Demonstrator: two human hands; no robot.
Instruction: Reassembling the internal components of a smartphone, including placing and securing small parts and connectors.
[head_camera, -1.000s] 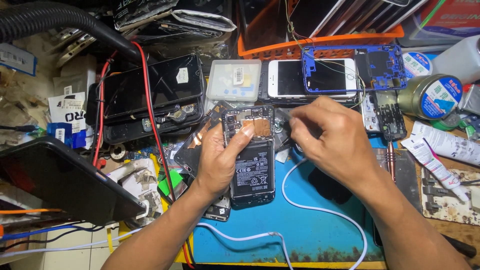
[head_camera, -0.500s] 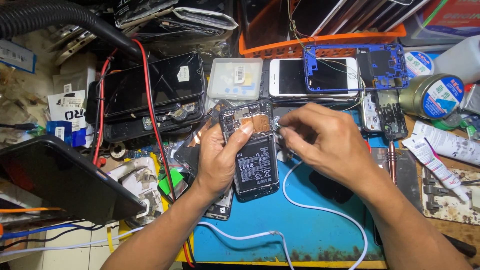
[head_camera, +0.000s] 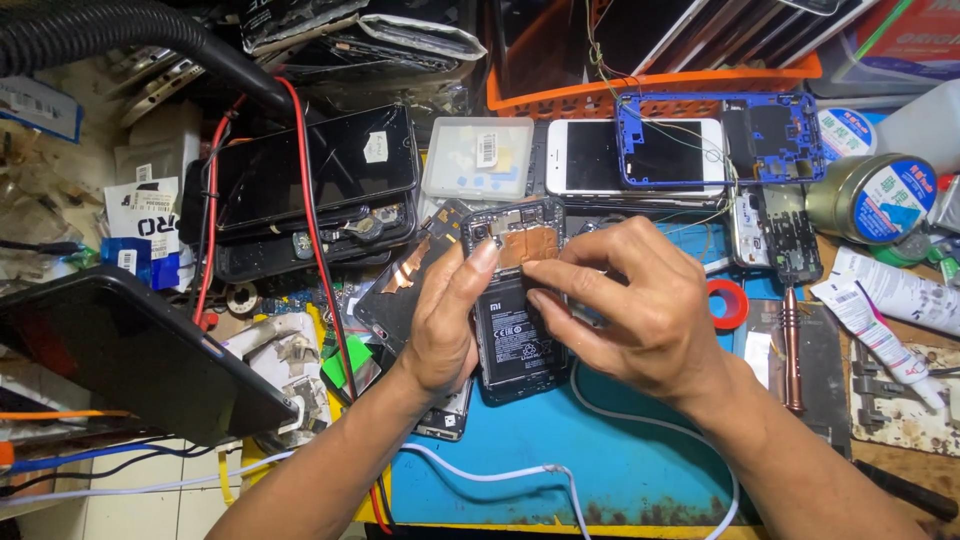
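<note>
An opened phone (head_camera: 517, 300) without its back cover is held over the blue mat (head_camera: 620, 450), near the middle of the bench. Its black battery (head_camera: 512, 335) and a copper-coloured plate at the top are seen. The phone is gripped along its left edge by the left hand (head_camera: 445, 320); the fingers are curled around the side and the thumb is laid on the upper part, close to the camera corner. The right hand (head_camera: 640, 310) is placed on the right side of the phone, with the thumb and the index finger brought together in a pinch at the copper plate. Whether something small is held between these fingertips cannot be told.

Just behind the phone a white phone (head_camera: 640, 155) with a dark screen is lying, and a blue phone frame (head_camera: 720, 140) is put partly on it. A clear plastic box (head_camera: 478, 158) stands to the left of them. A red ring of tape (head_camera: 727, 303) is seen just beside the right hand, and a copper-coloured screwdriver (head_camera: 792, 350) is lying further to the right. A white cable (head_camera: 500, 475) is running across the mat under the forearms. A dark tablet (head_camera: 130, 350) is resting well apart at the left.
</note>
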